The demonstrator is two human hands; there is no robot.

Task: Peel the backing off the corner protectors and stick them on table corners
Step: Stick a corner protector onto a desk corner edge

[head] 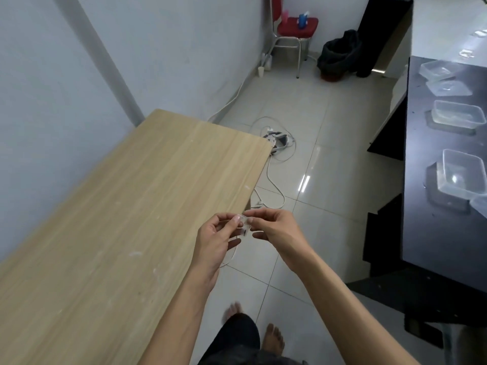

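A small clear corner protector (244,224) is pinched between the fingertips of both hands, just off the right edge of the light wooden table (126,212). My left hand (217,241) grips it from the left and my right hand (274,230) from the right. The piece is transparent, and I cannot tell whether its backing is on or off. The table's far right corner (271,144) is bare wood, well ahead of my hands.
A black counter (427,206) on the right carries several clear plastic containers (459,177). White cables and a power strip (276,139) lie on the tiled floor beyond the table. A red chair (296,27) and a black bag (338,52) stand at the far wall.
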